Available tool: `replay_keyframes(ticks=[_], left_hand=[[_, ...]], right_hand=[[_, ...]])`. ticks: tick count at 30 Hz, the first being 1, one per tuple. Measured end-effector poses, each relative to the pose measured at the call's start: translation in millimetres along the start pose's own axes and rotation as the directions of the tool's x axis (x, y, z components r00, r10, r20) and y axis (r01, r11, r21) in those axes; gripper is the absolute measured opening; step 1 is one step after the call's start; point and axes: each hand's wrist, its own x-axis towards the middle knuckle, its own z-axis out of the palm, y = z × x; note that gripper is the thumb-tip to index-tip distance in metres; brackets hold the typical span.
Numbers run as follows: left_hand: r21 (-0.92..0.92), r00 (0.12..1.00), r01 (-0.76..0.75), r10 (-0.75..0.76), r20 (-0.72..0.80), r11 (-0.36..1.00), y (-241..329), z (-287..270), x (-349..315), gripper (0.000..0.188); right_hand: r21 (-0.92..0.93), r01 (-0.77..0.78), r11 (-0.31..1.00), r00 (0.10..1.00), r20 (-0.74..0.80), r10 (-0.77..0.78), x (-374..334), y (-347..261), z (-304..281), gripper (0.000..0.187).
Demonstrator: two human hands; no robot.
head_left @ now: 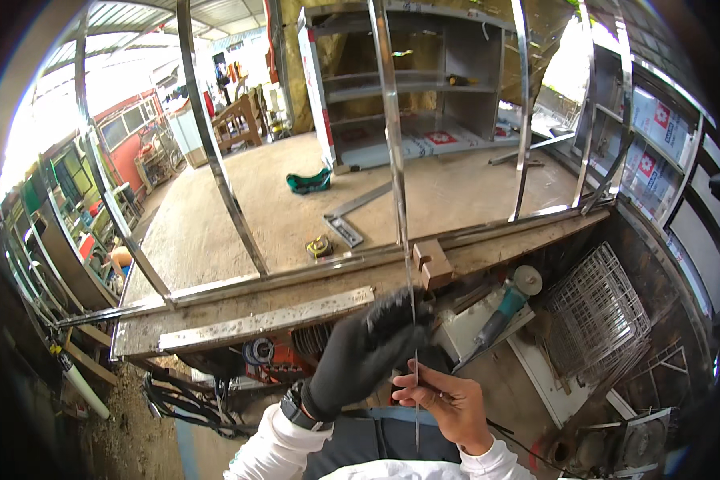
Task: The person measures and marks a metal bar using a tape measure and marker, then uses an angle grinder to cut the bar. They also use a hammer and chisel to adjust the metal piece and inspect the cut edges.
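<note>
We had a thin rod [416,360] in front of us on the near side of the wooden table [216,192], its long axis running from our lap toward the table's front edge. Our bare right hand [448,400] was the farther from the table, thumb and fingers pinching the rod's lower part. Our gloved left hand [362,352] was nearer the table, beside the rod's upper part; its fingers were blurred, and we could not tell whether they gripped it. On the table's front edge stood a metal frame [390,120] of shiny bars, with a brown block [434,266] at its foot. Beyond the bars, on the bare wooden top, lay a tape measure [319,246], a metal square [346,231] and a green curved piece [309,182]; a grey cabinet [316,88] stood at the table's far side. Below the table's front edge, to the right, were a grinder [500,312] and wire racks [604,308].
</note>
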Motion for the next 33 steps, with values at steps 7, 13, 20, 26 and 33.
replay_keyframes(ticks=[7,13,20,26,33], left_hand=[[-0.174,0.995,-0.072,0.058,-0.086,0.982,55.4,-12.0,44.0,0.038],[0.265,0.988,-0.153,0.156,0.009,0.952,53.1,3.0,13.4,0.037],[0.525,0.957,-0.284,0.275,0.097,0.803,56.8,14.8,-8.7,0.045],[0.407,0.970,-0.240,0.232,0.070,0.882,51.1,15.2,-15.6,0.043],[0.453,0.972,-0.229,0.231,0.051,0.862,51.1,11.6,-23.7,0.039]], right_hand=[[-0.032,-0.040,0.999,0.999,-0.010,0.039,-19.6,30.5,-5.2,0.039],[-0.247,0.388,0.888,0.904,-0.087,-0.419,45.0,-89.7,4.3,0.034],[-0.290,0.430,0.855,0.902,0.091,-0.423,61.2,-154.4,20.1,0.024],[-0.288,0.394,0.873,0.916,0.043,-0.400,58.1,-147.5,22.8,0.020],[-0.264,0.356,0.897,0.932,0.031,-0.361,59.3,-142.3,28.9,0.019]])
